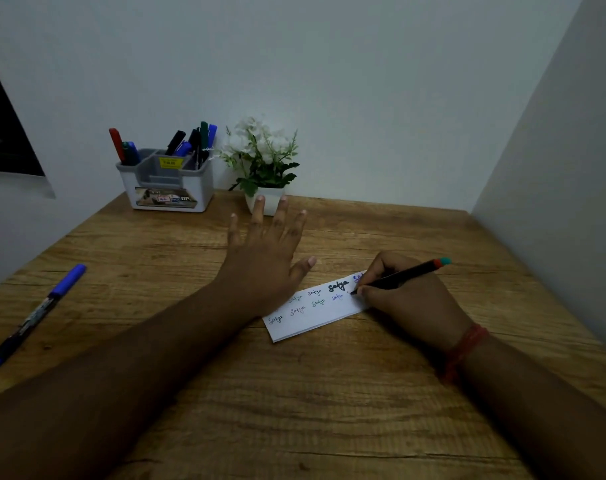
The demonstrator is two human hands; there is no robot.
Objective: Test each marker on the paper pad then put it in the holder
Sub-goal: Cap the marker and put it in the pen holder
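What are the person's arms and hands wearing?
Both arms are bare, with no sleeves showing. The right wrist has a red thread band wrapped round it several times. The left hand and right hand wear no gloves, and no rings show on the fingers.

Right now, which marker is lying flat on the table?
The blue-capped marker at the table's left edge; the others stand in the holder or sit in the right hand.
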